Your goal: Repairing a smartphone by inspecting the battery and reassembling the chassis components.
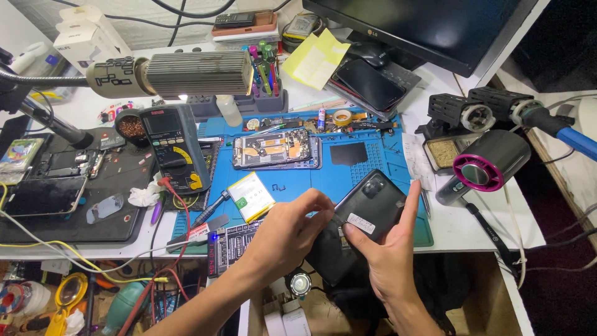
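— Cluttered repair table [472,230], isn't it? Walk me across it from the left.

— Far left, a dark mat [118,224] with a stripped phone and loose parts. Next a multimeter [171,146] with red leads trailing off the edge, under a ribbed lamp head [199,73]. Then the blue mat [373,163], carrying an opened phone [277,149] with its boards exposed and a flat battery [250,196] with a pale label.

— And the hands?

— Both are at the front edge of the blue mat. The left hand [287,231] has its fingers curled in, thumb and forefinger pressed to the lower left edge of the back cover [367,205]. The right hand [388,249] comes up from below: thumb on the cover's white sticker, forefinger stretched straight up along its right edge.

— So the cover is off the table?

— Lifted and tilted, just above the mat's near edge, camera bump toward the top. Under it is something dark I cannot make out.

— How would it handle?

— I judge it light, thin and a bit flexible, with a glossy face that could slip. Hold it by the long edges, as both hands do; avoid bending it or pressing the camera window.

— Further right?

— A black nozzle [485,165] with a pink ring, and a soldering stand [463,115] behind it.
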